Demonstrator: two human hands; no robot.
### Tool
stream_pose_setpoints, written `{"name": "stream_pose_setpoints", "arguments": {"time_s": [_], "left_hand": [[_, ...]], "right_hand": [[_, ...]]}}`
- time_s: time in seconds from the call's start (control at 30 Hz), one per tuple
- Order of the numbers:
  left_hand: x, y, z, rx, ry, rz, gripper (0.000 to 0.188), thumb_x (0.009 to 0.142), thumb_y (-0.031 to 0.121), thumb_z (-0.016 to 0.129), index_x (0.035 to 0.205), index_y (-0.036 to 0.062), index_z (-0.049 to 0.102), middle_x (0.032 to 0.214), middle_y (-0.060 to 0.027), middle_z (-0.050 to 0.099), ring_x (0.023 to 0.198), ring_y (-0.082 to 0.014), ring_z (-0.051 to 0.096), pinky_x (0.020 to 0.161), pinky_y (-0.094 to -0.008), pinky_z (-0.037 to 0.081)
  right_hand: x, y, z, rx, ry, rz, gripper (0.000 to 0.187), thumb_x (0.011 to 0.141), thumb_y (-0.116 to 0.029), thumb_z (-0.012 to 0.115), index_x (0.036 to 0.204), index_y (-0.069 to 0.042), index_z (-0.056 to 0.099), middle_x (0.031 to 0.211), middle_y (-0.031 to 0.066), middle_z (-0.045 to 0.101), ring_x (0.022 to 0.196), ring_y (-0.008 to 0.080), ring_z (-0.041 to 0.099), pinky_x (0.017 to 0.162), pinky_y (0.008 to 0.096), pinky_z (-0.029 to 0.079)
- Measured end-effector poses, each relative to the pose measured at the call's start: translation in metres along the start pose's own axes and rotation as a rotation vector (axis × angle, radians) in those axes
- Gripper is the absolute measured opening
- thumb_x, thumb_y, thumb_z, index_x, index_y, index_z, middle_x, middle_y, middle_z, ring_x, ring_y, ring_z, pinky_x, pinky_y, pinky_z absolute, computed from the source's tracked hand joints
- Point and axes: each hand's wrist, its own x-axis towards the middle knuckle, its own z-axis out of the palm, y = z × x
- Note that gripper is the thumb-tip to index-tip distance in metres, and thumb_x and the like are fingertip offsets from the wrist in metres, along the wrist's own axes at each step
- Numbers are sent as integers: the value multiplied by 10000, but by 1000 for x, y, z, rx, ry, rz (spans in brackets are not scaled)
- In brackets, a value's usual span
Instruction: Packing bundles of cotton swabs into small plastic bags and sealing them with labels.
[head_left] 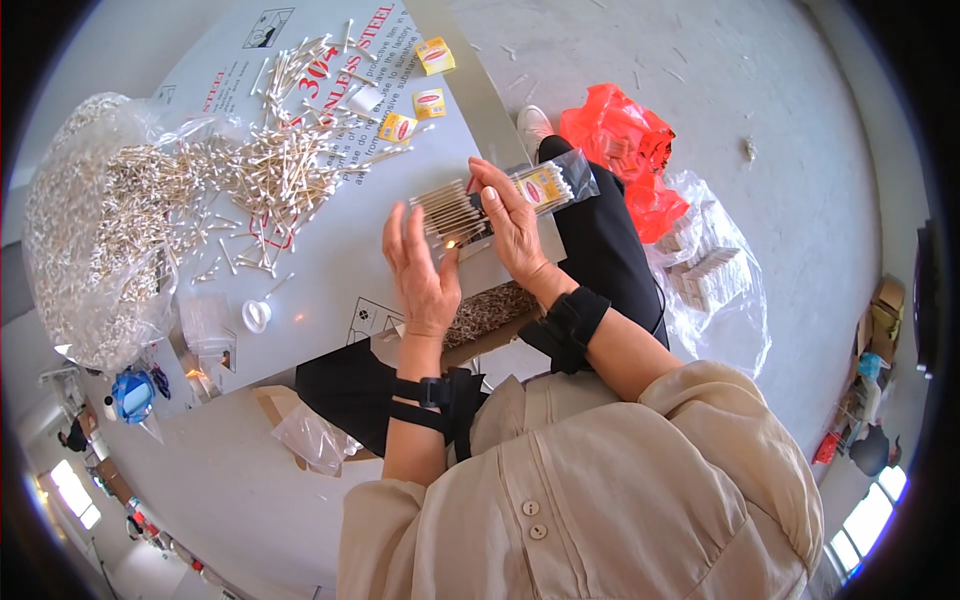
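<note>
A neat row of cotton swabs (447, 212) lies near the table's right corner, between my hands. My left hand (425, 285) is at its left end, fingers stretched and thumb apart, with a small orange glow (451, 244) by the thumb. My right hand (512, 228) reaches across the row's right end, fingers extended; its palm side is hidden. Just beyond those fingers is a clear packet of swabs (545, 186) with a yellow label, jutting past the table edge over my leg. I cannot tell whether the row and the packet are joined.
Loose cotton swabs (285, 170) are heaped on the table (310, 310), beside a large clear bag of swabs (100, 230). Several small yellow cards (429, 103) and a white round cup (257, 316) lie about. Red (620, 140) and clear bags (710, 260) rest on the floor at right.
</note>
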Motion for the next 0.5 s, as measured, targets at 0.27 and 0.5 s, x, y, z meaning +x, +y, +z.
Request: {"name": "stream_pose_setpoints", "arguments": {"time_s": [0.27,0.5], "left_hand": [[-1,1,49,-652,388,-292,636,1023,339,450,1504,-9,222,1605,-187,114,1492,-294,105,1193,-425,118],[21,-15,44,-767,426,-277,605,1034,318,426,1500,-14,229,1582,-190,189,1472,-300,189,1194,-432,156]], "right_hand": [[-5,2,16,-85,79,-100,373,1040,-201,449,1349,-1,507,1467,139,437,1344,231,417,1092,322,340],[2,8,13,25,81,-69,378,1039,-202,454,1358,-4,501,1461,143,445,1348,239,417,1101,334,332]]}}
